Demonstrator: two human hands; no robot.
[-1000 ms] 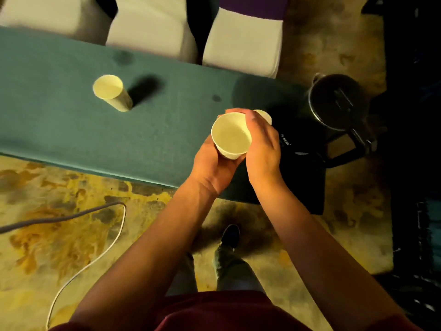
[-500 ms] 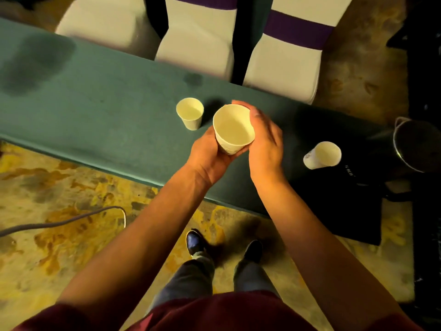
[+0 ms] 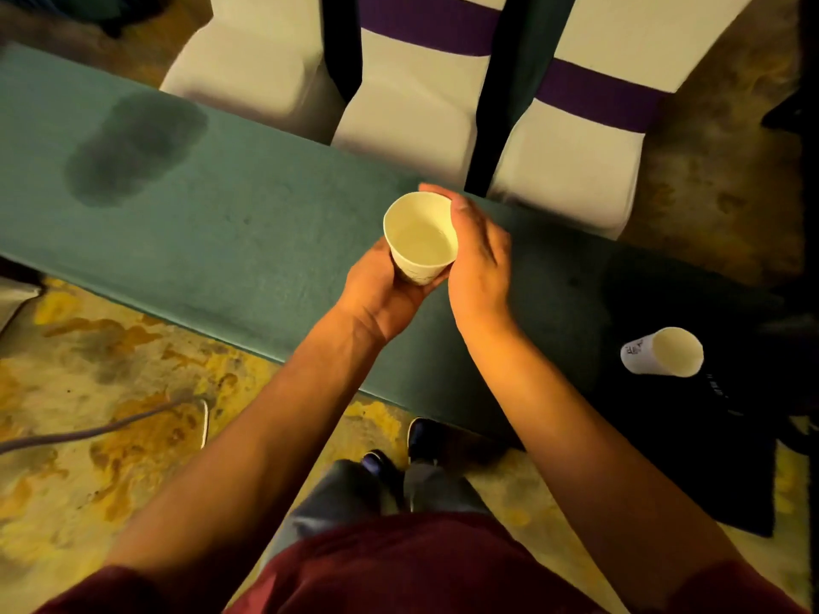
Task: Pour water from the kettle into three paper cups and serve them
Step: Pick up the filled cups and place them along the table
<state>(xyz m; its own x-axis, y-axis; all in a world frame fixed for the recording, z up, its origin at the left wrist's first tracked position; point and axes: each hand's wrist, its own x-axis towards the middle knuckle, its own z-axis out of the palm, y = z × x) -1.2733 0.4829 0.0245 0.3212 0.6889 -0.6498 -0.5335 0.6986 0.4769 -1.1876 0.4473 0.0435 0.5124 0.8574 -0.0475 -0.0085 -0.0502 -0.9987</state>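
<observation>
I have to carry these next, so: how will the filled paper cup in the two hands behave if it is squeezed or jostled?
The paper cup probably has thin walls that would buckle under a hard squeeze; the left hand supports it from below and the right hand cups its side. The water reaches partway up, so a jolt might slop some out. A dark patch on the green tablecloth could be an earlier spill.

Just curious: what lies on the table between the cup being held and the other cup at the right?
Head view: nothing stands between the held cup and the other cup, only green tablecloth and a dark cloth.
</observation>
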